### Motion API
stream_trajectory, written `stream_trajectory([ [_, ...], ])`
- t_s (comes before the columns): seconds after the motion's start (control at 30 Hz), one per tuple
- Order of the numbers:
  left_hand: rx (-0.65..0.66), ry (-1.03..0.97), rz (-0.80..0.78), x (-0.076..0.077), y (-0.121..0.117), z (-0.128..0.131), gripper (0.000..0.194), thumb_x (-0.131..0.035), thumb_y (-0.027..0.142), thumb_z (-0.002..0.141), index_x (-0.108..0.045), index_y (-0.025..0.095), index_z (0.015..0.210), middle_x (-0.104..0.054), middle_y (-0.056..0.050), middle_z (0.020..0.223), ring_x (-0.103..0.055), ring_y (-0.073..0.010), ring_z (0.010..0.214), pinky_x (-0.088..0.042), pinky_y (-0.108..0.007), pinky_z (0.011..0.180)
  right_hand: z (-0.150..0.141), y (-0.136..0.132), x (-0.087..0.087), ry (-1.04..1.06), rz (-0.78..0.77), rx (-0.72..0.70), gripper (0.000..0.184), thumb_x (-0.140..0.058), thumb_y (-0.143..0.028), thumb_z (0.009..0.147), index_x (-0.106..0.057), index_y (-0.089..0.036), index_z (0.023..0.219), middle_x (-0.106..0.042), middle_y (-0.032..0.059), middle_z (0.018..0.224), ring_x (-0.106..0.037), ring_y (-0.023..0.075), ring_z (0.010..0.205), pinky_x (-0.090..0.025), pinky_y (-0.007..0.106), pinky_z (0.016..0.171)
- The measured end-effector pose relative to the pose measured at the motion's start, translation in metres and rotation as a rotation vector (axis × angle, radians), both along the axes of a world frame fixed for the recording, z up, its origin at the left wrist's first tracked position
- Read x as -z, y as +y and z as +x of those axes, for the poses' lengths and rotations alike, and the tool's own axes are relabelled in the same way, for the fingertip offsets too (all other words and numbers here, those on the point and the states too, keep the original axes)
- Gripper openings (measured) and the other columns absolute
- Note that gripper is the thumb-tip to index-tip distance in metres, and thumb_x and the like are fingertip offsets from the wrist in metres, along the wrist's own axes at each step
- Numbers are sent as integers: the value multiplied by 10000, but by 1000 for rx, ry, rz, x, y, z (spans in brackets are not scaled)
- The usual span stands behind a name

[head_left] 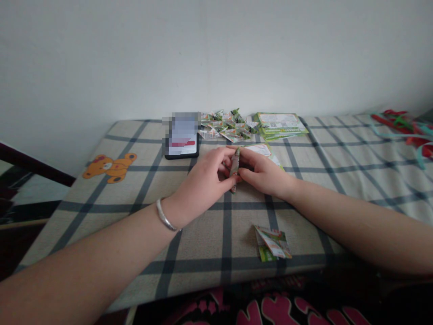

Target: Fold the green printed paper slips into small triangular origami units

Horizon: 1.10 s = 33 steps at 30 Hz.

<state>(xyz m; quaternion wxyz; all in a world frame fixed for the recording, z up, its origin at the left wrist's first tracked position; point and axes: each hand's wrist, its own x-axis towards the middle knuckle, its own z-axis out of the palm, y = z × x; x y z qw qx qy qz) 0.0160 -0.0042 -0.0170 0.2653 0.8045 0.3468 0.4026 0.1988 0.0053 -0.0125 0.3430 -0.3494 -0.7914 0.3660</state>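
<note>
Between my two hands is a narrow folded paper piece, printed in green and grey, seen nearly edge-on. My left hand pinches it from the left with thumb and fingers. From the other side, my right hand grips it too, fingertips meeting the left ones near its far end. A printed leaflet lies flat just beyond my right hand, partly covered by it. Closer to the table's front edge rests another folded paper piece, made of similar printed paper, touched by neither hand.
A pile of folded paper pieces lies near the wall, between a phone and a stack of leaflets. Red, green and light-blue ribbons sit far right. A bear picture is at left on the checked tablecloth.
</note>
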Motion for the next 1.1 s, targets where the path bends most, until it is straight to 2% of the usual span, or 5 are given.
stream_trajectory([
  [0.23,-23,42,39,0,-1,0,452,-656,77,779,-507,197,1188,-601,-37,1027,-624,-148,904,-567,-289,765,0,-2,-3,-79,26,62,112,-468,-124,742,-489,-211,810,-543,-6,792,-519,157,760,-425,317,718],
  [0.47,-51,38,42,0,-2,1,451,-636,76,769,-480,196,1175,-580,-34,1016,-612,-132,848,-560,-283,742,-2,-5,-6,-104,69,69,130,-446,-115,747,-471,-217,823,-552,-7,795,-516,160,760,-418,311,718],
  [0.8,-71,70,9,-3,-3,0,467,-616,58,744,-462,185,1166,-601,-68,1092,-634,-173,943,-562,-325,813,0,-6,-8,-195,114,88,127,-440,-138,778,-503,-206,865,-568,5,795,-540,170,754,-431,312,701],
  [0.93,-72,79,22,-2,-3,-1,472,-600,48,742,-460,184,1172,-602,-75,1110,-638,-179,963,-562,-333,829,1,-6,-8,-191,107,74,178,-444,-128,788,-530,-198,926,-594,17,840,-561,181,801,-445,328,740],
  [1.1,-61,84,41,-3,-3,-2,459,-599,64,763,-447,201,1175,-597,-65,1091,-641,-177,956,-563,-337,837,1,-7,-9,-178,100,53,90,-497,-186,855,-537,-210,932,-605,16,866,-567,185,832,-459,341,773],
])
